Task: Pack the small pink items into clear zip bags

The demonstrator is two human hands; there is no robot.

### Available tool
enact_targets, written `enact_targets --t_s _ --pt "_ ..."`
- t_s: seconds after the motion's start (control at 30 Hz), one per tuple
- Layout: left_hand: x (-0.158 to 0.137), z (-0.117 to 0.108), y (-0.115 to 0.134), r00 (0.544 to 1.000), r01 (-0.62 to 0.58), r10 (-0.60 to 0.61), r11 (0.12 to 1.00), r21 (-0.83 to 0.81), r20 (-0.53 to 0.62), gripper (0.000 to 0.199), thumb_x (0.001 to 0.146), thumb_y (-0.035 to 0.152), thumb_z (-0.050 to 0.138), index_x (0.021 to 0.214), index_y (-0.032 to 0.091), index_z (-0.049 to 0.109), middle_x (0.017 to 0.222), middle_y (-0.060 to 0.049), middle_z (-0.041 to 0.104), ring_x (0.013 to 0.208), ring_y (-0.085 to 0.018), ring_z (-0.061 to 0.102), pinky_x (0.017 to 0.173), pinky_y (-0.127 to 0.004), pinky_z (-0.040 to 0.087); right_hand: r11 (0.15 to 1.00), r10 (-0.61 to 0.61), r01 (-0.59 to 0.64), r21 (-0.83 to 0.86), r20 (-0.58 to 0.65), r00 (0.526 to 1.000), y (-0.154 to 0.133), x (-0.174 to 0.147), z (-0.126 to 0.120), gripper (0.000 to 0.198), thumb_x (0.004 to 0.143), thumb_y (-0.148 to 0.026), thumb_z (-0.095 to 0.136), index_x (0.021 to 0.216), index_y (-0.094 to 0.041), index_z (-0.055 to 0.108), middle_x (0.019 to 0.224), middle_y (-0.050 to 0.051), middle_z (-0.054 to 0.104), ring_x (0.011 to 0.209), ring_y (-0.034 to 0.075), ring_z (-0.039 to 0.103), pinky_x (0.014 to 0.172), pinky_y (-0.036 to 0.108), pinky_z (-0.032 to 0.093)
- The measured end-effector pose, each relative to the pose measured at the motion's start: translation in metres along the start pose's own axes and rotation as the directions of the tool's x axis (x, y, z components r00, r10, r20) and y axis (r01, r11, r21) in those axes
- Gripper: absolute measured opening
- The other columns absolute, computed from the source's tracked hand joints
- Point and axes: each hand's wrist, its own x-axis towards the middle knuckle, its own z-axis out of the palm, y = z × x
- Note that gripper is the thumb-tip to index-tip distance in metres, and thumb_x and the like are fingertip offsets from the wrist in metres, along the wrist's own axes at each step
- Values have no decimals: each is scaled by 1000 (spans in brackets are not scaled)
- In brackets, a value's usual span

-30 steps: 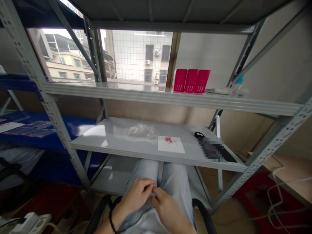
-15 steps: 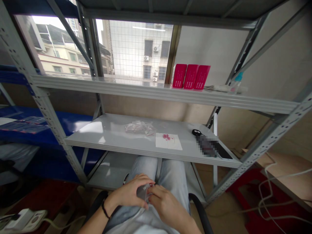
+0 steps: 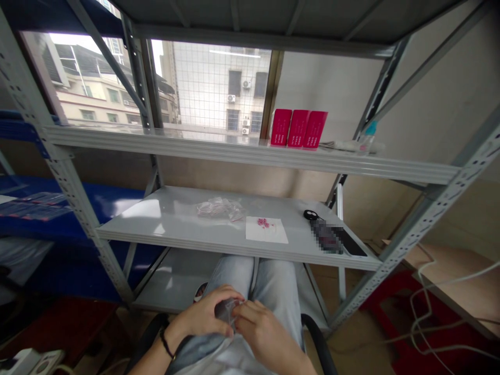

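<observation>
Above my lap, my left hand (image 3: 213,311) curves around a small clear plastic bag (image 3: 225,311), thumb below and fingers above. My right hand (image 3: 253,324) pinches the bag's right edge with bent fingers; whether anything is inside the bag I cannot make out. On the grey shelf ahead, a white sheet of paper (image 3: 269,235) carries a little heap of small pink-red pieces (image 3: 263,223). Left of the paper lies a loose pile of clear plastic bags (image 3: 221,208).
A black round object (image 3: 310,214) and a blurred dark item (image 3: 328,238) lie at the shelf's right end. Three red boxes (image 3: 299,128) and a blue-capped bottle (image 3: 367,138) stand on the upper shelf. Metal uprights (image 3: 74,182) frame both sides; white cables (image 3: 417,307) hang at right.
The camera view has shifted slightly, so the shelf sits a little lower and further left. My right fingers have closed in over the bag's edge; both hands still hold it.
</observation>
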Motion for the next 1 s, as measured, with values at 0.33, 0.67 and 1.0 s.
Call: enact_targets --t_s 0.33,0.67,1.0 --pt "73 -50 -6 936 -63 25 993 -99 -352 61 73 56 74 122 21 64 114 -10 64 111 -27 56 102 -40 40 931 363 -314 185 -378 852 93 22 -91 24 99 -32 46 96 -20 66 96 7 65 89 19 62 81 29 49" --pt "183 -78 -23 799 -29 -19 997 -71 -601 46 79 43 69 118 19 67 110 -9 69 108 -26 60 97 -38 40 867 414 -445 -223 -175 893 204 116 -101 24 95 -19 51 92 -17 75 94 8 66 90 18 62 84 25 43" --pt "179 -77 -21 819 -12 -13 999 -39 -573 44 76 42 72 114 20 70 111 -9 70 108 -27 61 96 -38 41 855 407 -392 -340 -32 913 209 125 -99 18 89 -12 59 86 -17 76 93 10 67 87 19 62 79 26 41"
